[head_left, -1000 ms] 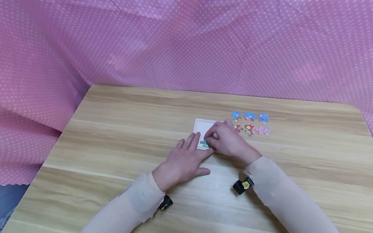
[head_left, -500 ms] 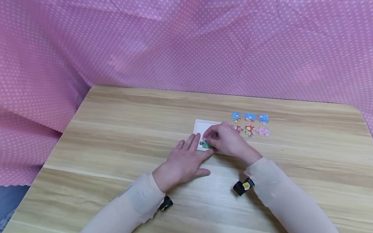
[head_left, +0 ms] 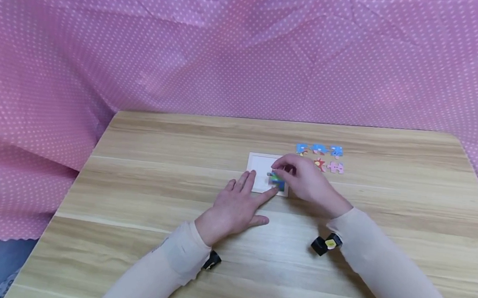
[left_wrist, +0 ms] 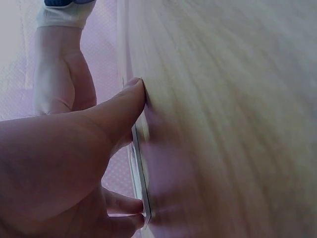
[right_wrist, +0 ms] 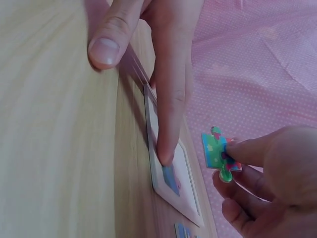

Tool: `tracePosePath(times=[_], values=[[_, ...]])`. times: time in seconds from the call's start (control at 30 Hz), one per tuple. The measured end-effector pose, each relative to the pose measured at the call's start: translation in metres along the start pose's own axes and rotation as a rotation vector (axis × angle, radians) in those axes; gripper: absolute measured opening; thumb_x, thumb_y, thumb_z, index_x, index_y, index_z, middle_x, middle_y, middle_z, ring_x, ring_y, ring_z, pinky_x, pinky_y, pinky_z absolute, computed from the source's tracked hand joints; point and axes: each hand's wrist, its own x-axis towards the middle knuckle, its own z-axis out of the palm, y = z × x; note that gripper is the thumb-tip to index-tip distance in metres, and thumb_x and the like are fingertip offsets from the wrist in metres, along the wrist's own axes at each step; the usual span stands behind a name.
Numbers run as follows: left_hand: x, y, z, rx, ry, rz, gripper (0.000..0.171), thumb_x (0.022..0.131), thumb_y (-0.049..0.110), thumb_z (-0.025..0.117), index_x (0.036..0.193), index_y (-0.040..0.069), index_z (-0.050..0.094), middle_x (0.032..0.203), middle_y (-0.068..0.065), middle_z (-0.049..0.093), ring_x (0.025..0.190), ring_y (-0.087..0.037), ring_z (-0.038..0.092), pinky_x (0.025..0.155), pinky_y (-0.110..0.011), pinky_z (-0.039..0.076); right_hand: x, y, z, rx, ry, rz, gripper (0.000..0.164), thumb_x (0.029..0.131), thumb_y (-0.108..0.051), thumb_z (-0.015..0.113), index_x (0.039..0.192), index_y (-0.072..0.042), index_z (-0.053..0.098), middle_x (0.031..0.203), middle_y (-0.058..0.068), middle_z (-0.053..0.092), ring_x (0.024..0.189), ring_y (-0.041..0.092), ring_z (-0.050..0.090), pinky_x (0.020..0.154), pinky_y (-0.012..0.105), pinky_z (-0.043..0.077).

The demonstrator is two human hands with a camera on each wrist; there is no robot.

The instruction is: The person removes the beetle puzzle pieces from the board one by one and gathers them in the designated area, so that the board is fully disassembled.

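Observation:
A white puzzle tray lies on the wooden table. My left hand is spread at its near left side, fingers straight, some fingertips on the tray. In the right wrist view its index finger touches a blue puzzle piece in the tray's near right corner. My right hand pinches a green and blue puzzle piece between thumb and fingers. That piece is held above the tray, apart from the one lying in the corner. The rest of the tray floor shows white where the hands do not cover it.
Behind the right hand, several loose puzzle pieces lie in two rows, partly hidden by that hand. A pink dotted cloth hangs at the table's far edge. Black wrist cameras sit under both wrists.
My right hand has moved right and lifted the puzzle piece away from the tray's near left part. The corner piece now shows. My left hand has stayed in place.

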Motion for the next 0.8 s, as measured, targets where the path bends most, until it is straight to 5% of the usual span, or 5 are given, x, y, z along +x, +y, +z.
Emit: tracePosePath(times=[0.8], values=[[0.0, 0.002, 0.001, 0.001, -0.001, -0.005, 0.076, 0.105, 0.071, 0.049, 0.171, 0.049, 0.02, 0.18, -0.026, 0.012, 0.168, -0.042, 0.019, 0.132, -0.058, 0.031, -0.049, 0.05, -0.036, -0.014, 0.115, 0.068, 0.017, 0.104, -0.004, 0.069, 0.119, -0.004, 0.076, 0.099, 0.011, 0.071, 0.082, 0.021, 0.056, 0.068, 0.026, 0.048]])
